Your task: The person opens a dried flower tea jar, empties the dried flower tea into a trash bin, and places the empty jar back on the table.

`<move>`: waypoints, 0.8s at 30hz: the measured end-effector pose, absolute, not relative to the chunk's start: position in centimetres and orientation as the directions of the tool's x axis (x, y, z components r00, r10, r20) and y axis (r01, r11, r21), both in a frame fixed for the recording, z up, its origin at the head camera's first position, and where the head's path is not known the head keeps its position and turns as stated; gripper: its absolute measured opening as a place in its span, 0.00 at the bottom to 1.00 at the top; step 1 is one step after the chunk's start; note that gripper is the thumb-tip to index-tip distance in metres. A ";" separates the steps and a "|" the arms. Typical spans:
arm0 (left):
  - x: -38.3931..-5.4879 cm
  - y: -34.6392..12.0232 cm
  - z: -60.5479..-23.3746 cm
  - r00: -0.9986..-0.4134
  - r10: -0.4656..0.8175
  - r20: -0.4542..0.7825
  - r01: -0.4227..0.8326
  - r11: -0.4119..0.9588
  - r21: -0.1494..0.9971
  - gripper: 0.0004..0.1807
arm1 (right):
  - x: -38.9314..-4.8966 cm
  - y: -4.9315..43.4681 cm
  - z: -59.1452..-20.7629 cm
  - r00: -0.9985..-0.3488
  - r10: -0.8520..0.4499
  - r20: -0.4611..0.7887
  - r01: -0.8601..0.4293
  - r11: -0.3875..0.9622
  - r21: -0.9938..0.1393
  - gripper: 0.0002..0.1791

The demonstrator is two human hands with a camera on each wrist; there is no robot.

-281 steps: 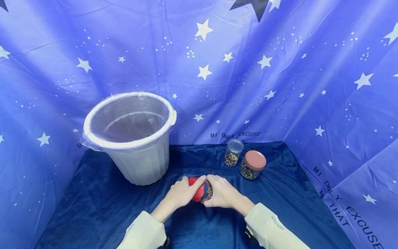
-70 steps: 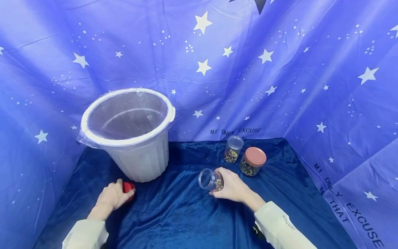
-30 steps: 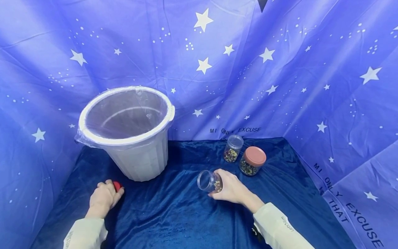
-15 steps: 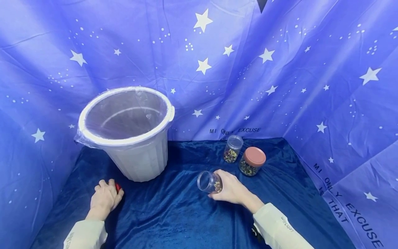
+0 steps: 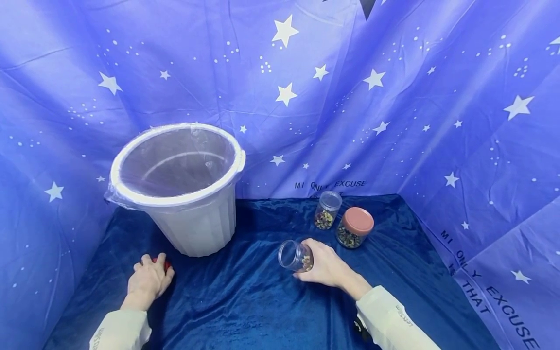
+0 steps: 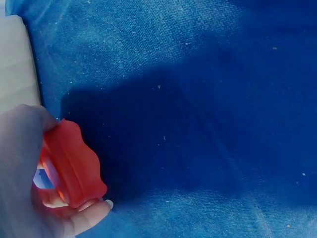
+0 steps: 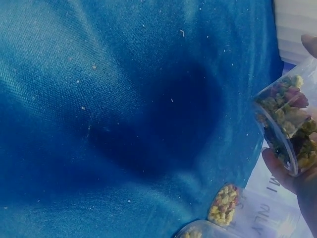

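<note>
My left hand [image 5: 148, 278] holds a red lid with a wavy edge [image 6: 77, 161] low over the cloth, left of the white bin. In the left wrist view the fingers and thumb grip the lid by its edges; the head view hides most of it. My right hand [image 5: 323, 262] grips a clear jar [image 5: 289, 254] near its base. That jar is uncovered and tilted, its mouth towards the left. Dried flower buds [image 7: 292, 114] lie in its bottom part. Behind this hand stand a clear jar of mixed dried buds [image 5: 327, 211] and a wider jar with a pink lid [image 5: 358, 221].
A white bin [image 5: 203, 228] lined with a clear plastic bag stands at the back left. Dark blue cloth [image 5: 245, 306] covers the table. Purple-blue curtains with stars [image 5: 284, 121] enclose the back and sides.
The red lid was on the held jar in the oldest frame; it has come off and moved left with my left hand. Over the last second the left hand turned slightly; the right stayed put.
</note>
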State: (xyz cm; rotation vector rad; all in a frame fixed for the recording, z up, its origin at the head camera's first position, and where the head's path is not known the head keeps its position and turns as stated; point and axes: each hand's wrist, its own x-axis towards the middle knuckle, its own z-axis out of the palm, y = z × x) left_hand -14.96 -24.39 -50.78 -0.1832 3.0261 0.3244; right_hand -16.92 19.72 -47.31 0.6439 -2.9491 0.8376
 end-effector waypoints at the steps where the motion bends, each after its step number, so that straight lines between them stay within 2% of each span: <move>1: -15.0 -24.5 -50.8 -0.989 -0.107 -0.102 -0.126 0.971 0.201 0.26 | -16.9 19.8 -47.3 -0.915 -0.385 0.118 -0.389 0.771 -0.504 0.33; 12: -15.0 -24.9 -50.8 -0.985 -0.099 -0.138 -0.123 0.977 0.172 0.29 | -16.9 20.0 -46.9 -0.921 -0.368 0.128 -0.379 0.769 -0.515 0.33; 24: -15.1 -25.1 -50.3 -0.979 -0.099 -0.177 -0.132 0.973 0.188 0.30 | -17.6 20.2 -44.9 -0.943 -0.329 0.049 -0.299 0.775 -0.557 0.41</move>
